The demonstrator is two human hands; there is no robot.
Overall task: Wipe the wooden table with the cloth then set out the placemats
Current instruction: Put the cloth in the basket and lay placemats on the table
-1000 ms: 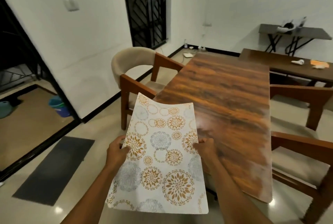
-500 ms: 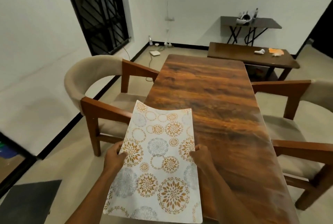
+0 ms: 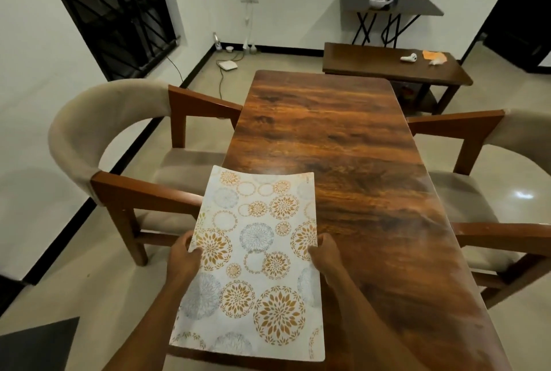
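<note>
A white placemat [image 3: 253, 254] printed with orange and grey flower circles is held over the near left corner of the long wooden table [image 3: 351, 167]. My left hand [image 3: 186, 257] grips its left edge and my right hand [image 3: 323, 255] grips its right edge, about halfway along. The mat curves slightly upward at its sides and reaches past the table's near edge. No cloth is in view.
A beige armchair [image 3: 98, 132] with wooden arms stands at the table's left side, another [image 3: 512, 144] at the right. A low wooden bench [image 3: 384, 63] with small items sits beyond the far end. A dark floor mat [image 3: 35, 343] lies at lower left.
My view has swung right and moved up to the table's near end. The placemat, held by both hands throughout, now hangs over the table's near left corner instead of beside it.
</note>
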